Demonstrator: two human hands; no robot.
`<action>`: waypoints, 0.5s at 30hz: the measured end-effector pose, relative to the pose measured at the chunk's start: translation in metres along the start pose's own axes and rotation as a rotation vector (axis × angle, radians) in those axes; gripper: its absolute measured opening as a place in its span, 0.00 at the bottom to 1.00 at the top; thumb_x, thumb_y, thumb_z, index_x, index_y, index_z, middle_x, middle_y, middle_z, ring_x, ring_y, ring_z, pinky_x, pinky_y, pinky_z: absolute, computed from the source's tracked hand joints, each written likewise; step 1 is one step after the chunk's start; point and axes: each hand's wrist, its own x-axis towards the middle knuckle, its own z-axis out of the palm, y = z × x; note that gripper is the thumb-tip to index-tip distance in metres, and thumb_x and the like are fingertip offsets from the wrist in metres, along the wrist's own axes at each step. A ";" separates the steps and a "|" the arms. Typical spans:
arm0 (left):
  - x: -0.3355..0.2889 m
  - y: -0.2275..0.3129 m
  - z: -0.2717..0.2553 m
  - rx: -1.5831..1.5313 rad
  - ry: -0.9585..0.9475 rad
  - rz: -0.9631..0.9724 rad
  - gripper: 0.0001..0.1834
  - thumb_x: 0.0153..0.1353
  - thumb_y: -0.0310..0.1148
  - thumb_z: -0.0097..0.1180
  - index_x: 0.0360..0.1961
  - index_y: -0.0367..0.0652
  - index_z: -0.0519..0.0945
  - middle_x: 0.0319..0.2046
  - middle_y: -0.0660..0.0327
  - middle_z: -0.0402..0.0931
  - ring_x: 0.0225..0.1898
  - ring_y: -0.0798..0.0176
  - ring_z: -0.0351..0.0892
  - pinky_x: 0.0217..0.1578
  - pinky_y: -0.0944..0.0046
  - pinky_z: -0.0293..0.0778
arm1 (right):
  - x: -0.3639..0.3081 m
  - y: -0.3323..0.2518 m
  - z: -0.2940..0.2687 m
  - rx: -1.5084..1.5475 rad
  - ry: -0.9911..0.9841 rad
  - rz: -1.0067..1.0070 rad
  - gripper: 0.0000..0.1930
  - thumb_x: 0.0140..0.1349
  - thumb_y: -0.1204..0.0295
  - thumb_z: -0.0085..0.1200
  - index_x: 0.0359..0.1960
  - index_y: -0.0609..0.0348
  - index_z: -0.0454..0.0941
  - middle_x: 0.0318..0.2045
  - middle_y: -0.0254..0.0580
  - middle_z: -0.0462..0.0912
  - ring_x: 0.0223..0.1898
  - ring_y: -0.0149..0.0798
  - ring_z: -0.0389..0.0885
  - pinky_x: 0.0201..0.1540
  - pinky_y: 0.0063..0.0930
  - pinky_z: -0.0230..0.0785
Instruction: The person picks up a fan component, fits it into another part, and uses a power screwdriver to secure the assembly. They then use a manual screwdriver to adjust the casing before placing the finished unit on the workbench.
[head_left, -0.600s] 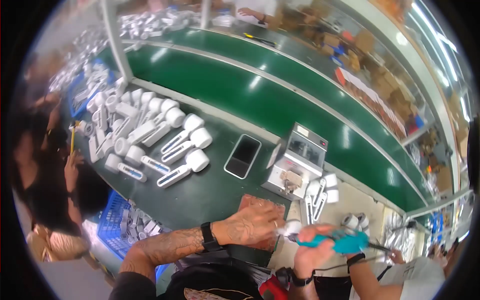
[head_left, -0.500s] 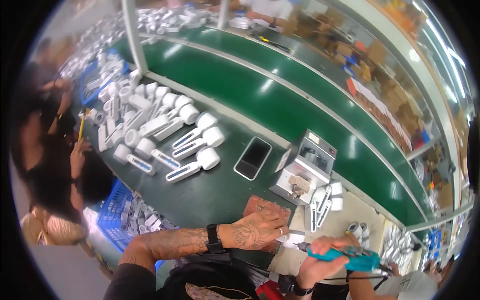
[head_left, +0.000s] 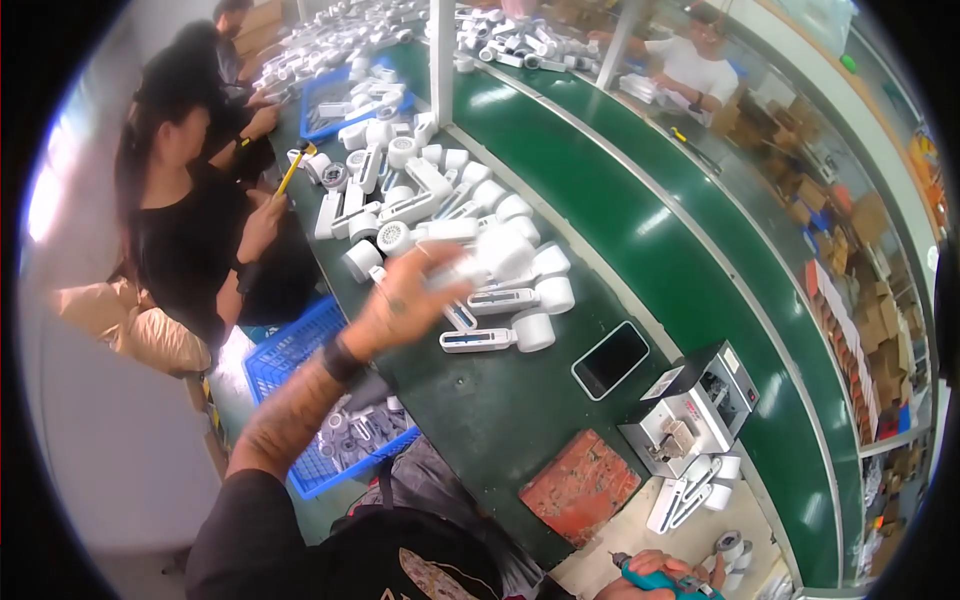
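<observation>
My left hand (head_left: 405, 300) is stretched over the near side of a pile of white handheld devices (head_left: 410, 205), its fingers closed around one of them. That white device (head_left: 505, 254), with a round head and slim handle, is smeared by motion. Just below it, similar devices lie in a row, the nearest white device (head_left: 480, 341) showing a blue strip along its handle. At the bottom edge, my right hand (head_left: 640, 590) grips a teal electric screwdriver (head_left: 668, 581); the frame cuts off much of both. Between my hands lies a worn red block (head_left: 580, 487) on the dark green table.
A phone (head_left: 610, 360) lies beside a metal box-like machine (head_left: 690, 415), with several white devices (head_left: 690, 492) near it. A blue crate (head_left: 270, 370) of small grey parts stands below the table edge. Beyond runs a green conveyor (head_left: 590, 190). A person (head_left: 190, 210) sits at left with a yellow tool.
My left hand has moved from the red block up and left to the pile, with a white device in it. The view has swung left; my right hand with the screwdriver now sits lower.
</observation>
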 end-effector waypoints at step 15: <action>0.118 -0.067 -0.008 0.444 -0.009 0.237 0.18 0.57 0.37 0.67 0.45 0.40 0.80 0.44 0.53 0.79 0.47 0.51 0.78 0.49 0.56 0.74 | -0.021 0.029 0.060 -1.067 -0.420 -0.053 0.26 0.68 0.52 0.52 0.41 0.71 0.72 0.33 0.50 0.76 0.34 0.44 0.75 0.39 0.36 0.71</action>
